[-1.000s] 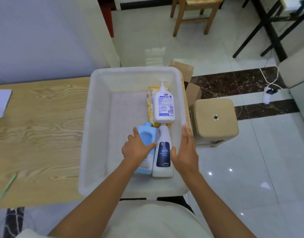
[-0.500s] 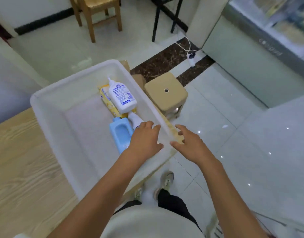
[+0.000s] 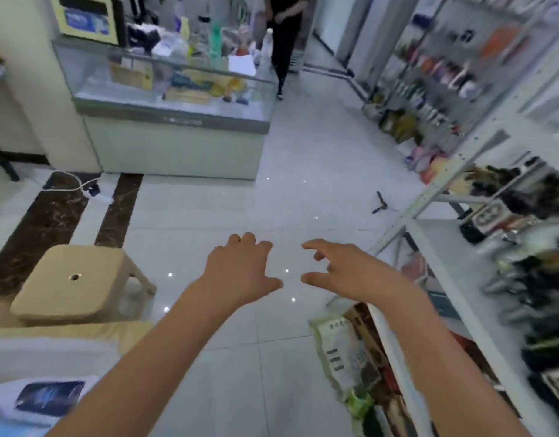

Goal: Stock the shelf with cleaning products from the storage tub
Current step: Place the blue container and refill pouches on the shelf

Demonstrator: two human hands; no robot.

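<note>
My left hand [image 3: 240, 269] and my right hand [image 3: 341, 269] hover side by side over the tiled floor, both empty with fingers loosely spread. The white storage tub [image 3: 35, 351] shows only as a rim at the lower left, with the white bottle with the dark label [image 3: 45, 398] lying in it and a strip of blue below. The metal shelf [image 3: 454, 279] runs along the right, its lower board holding blurred dark packets. My right hand is a short way left of the shelf's front post.
A beige stool [image 3: 73, 279] stands at the left by the tub. A glass counter [image 3: 174, 118] lies ahead, and a person in black [image 3: 284, 36] walks beyond it. Packets [image 3: 344, 354] lie on the floor at the shelf's foot. A small dark object [image 3: 380, 203] lies on the tiles.
My view has swung right from the tub to the shop aisle and shelf. Both hands have left the tub and its bottles and now hang empty over the floor.
</note>
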